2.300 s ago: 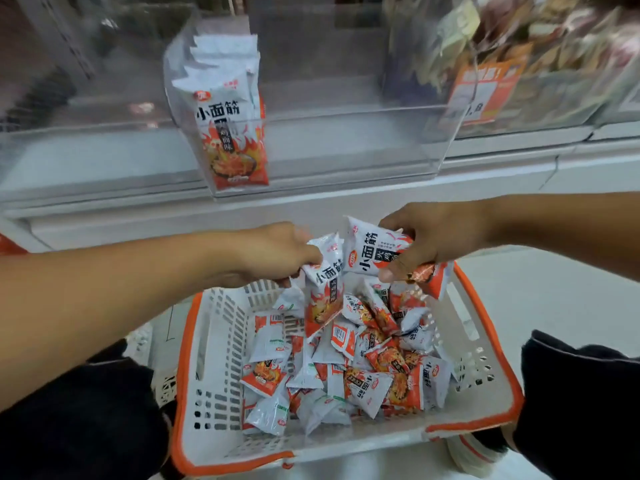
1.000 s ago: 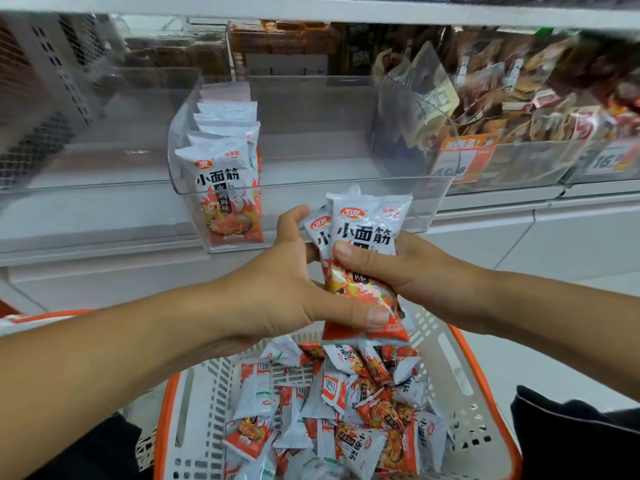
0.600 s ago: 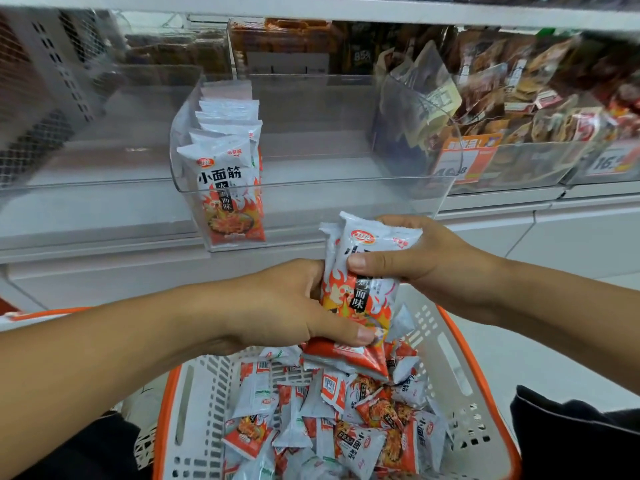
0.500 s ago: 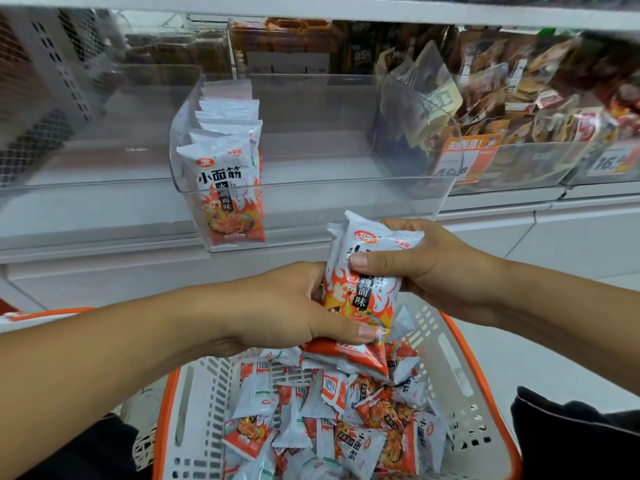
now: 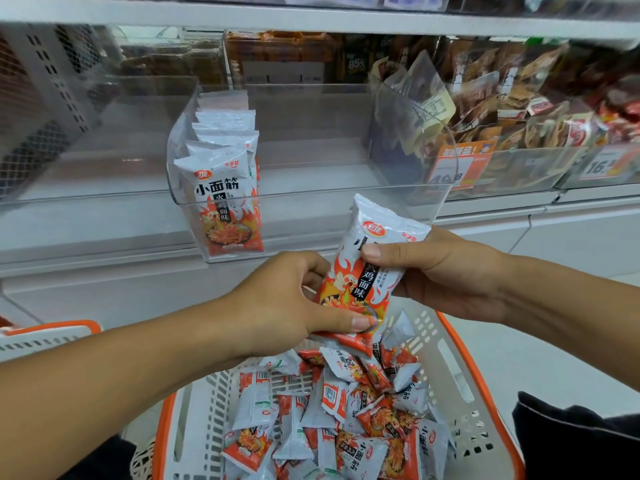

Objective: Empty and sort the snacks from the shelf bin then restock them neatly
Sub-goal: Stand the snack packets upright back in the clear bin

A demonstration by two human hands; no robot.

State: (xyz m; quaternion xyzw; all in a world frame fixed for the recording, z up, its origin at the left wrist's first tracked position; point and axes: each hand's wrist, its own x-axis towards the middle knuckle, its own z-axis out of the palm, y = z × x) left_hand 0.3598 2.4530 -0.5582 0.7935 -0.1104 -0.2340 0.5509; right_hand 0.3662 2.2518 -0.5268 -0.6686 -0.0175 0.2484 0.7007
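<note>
White and orange snack packets [image 5: 363, 271] sit gripped between both of my hands, held up above a basket and just in front of the shelf. My left hand [image 5: 287, 306] curls round the lower end of the small stack, thumb laid across the orange bottom edge; my right hand [image 5: 446, 271] pinches the upper part, thumb flat across the front of the top packet and fingers wrapped behind. The stack stands nearly upright, leaning a little to the right, its printed flame design facing me. Below it is a white plastic basket [image 5: 460, 393] with an orange rim, holding a loose heap of packets [image 5: 339, 420] of the same kind, lying at all angles. Straight ahead on the shelf sits a clear plastic bin [image 5: 346, 140]; along its left wall a neat row of packets [image 5: 225, 188] stands upright, one behind another (I cannot tell how many). To the right, well apart from my hands, another clear bin [image 5: 519, 168] holds brown-wrapped snacks behind an orange price tag [image 5: 459, 164]. A dark sleeve or garment [image 5: 581, 438] shows at the lower right corner.
</note>
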